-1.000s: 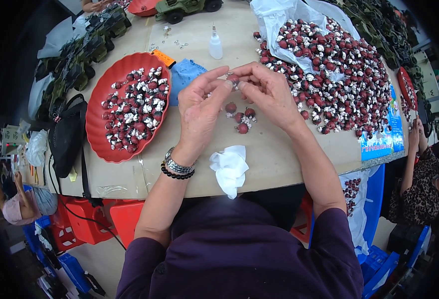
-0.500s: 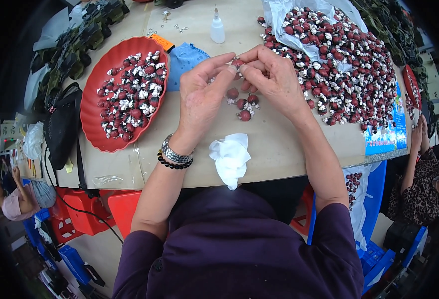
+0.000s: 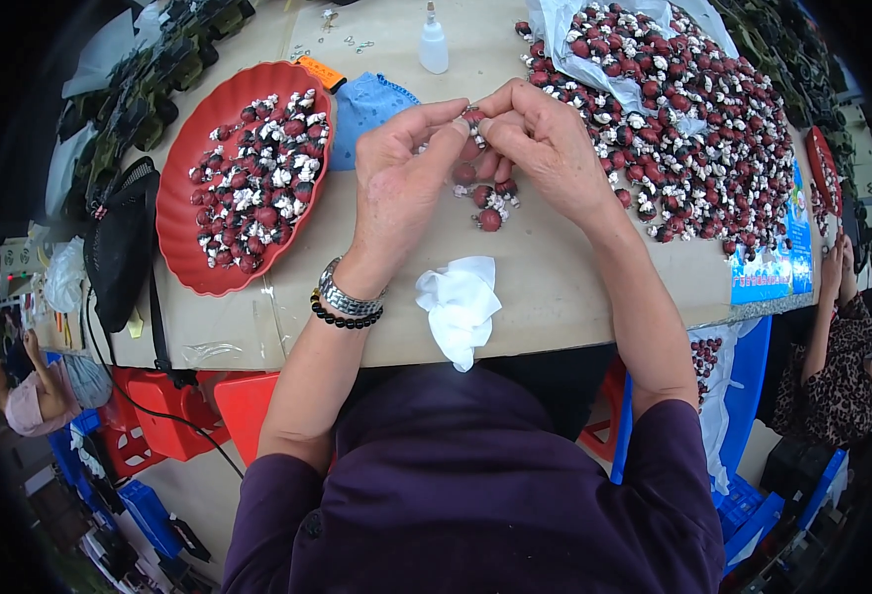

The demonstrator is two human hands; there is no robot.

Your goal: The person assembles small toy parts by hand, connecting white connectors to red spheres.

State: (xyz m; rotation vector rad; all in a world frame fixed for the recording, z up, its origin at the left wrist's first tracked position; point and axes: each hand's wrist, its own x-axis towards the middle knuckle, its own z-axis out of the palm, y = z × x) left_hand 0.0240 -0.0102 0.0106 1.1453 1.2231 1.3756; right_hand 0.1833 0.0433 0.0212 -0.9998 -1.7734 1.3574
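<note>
A: Where was the small red ornament [image 3: 474,117]?
B: Up between the two hands, to the right of the scalloped red dish [image 3: 180,236].

A: How did the left hand [image 3: 406,163] grip?
B: Thumb and forefinger were pinched nearly together, with the ornament's left side at their tips.

A: And the right hand [image 3: 547,148]?
B: Same pinch, from the other side. Its remaining fingers were curled under; I couldn't tell whether they had hold of anything.

A: What lay around them?
B: A few loose ornaments [image 3: 491,219] sat on the table [image 3: 555,287], right of the dish. The big heap [image 3: 693,148] was farther right of it. A blue cloth [image 3: 368,124] lay just beside the dish's right rim, and a crumpled white tissue [image 3: 461,307] to its right, closer to the person.
</note>
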